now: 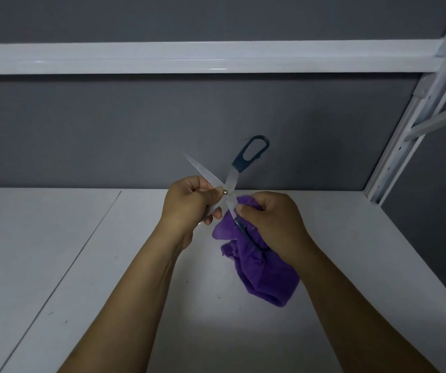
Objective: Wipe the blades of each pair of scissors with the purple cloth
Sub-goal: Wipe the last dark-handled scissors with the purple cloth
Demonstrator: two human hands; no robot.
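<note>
One pair of scissors (228, 184) with dark blue handles is held spread in an X above the white table (81, 265). One handle points up toward the wall and one blade tip points up and left. My left hand (187, 208) grips the lower blade just beside the pivot screw. My right hand (273, 224) holds the purple cloth (262, 275) bunched against the scissors just below the pivot, where the second blue handle lies over the cloth. The rest of the cloth hangs down under my right hand.
A grey wall panel (108, 130) stands behind the table, with a white shelf rail (189, 57) across it. A white metal upright (410, 125) with a brace rises at the right. A seam (81, 251) runs down the tabletop on the left.
</note>
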